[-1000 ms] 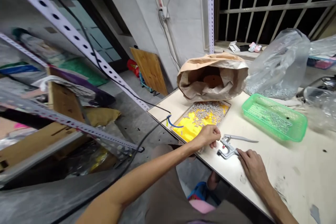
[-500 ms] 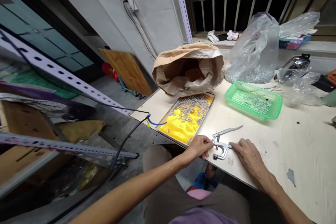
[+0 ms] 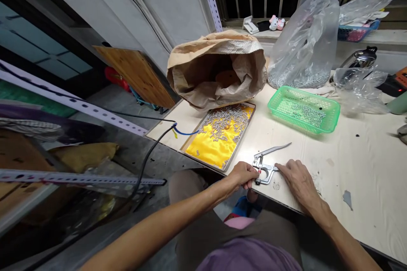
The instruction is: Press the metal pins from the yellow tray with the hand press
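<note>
A metal hand press with a long lever lies on the pale table near its front edge. My left hand is closed in a pinch at the jaw end of the press, its fingertips against the red-tipped head; what they pinch is too small to make out. My right hand lies over the press's lower handle with its fingers curled on it, pressing it to the table.
A tray with yellow cloth and several small metal pins sits left of the press. Behind it stand a brown paper sack, a green basket of pins and clear plastic bags. Perforated shelf rails and cables are at left.
The view has swung right and down. My hands and the press have stayed together at the table's front edge, with the left fingers closer to the press head.
</note>
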{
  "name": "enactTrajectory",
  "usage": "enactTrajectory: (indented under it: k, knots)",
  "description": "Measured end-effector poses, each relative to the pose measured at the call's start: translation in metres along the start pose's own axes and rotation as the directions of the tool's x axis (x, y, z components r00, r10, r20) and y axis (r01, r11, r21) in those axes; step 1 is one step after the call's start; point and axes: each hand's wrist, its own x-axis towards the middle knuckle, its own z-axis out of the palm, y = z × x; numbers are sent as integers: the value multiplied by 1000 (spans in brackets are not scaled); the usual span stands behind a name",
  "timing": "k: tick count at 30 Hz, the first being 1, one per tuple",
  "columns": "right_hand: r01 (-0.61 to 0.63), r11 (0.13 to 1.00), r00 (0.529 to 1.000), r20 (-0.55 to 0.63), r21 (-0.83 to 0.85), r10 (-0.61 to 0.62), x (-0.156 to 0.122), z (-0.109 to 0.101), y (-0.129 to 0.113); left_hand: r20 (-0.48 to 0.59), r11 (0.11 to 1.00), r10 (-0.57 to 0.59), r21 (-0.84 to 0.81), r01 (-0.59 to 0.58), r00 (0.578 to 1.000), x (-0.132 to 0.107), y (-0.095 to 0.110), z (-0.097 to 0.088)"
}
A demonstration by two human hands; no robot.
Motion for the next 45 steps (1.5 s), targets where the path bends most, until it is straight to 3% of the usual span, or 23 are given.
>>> enactTrajectory:
  k: [8, 15, 23, 32, 37, 40, 45]
  knots:
    - [-19, 1000, 998, 56, -7, 19, 1, -6, -4, 10, 1000, 18, 10, -18, 1000, 5, -4, -2]
    - [30, 997, 999, 37, -72, -27, -1, -10, -6, 58, 992, -34, -121, 41, 998, 4, -6, 0]
    - [50, 992, 998, 35, -120, -46, -1, -11, -9, 1, 990, -43, -131, 43, 999, 0, -9, 8]
    - [62, 995, 995, 87, -82, -55, -4, -14, -13, 157, 987, -143, -48, 153, 977, 4, -3, -3]
    - [104, 993, 982, 154, 61, -112, 3, -14, 7, 174, 985, -151, -58, 164, 973, 3, -7, -3]
    - [124, 991, 981, 141, 50, -130, 16, -9, 28, 166, 985, -148, -60, 160, 975, 4, -9, -2]
    - [188, 979, 945, 255, 77, -202, 35, -4, 47, 156, 987, -142, -54, 152, 977, 5, -10, -1]
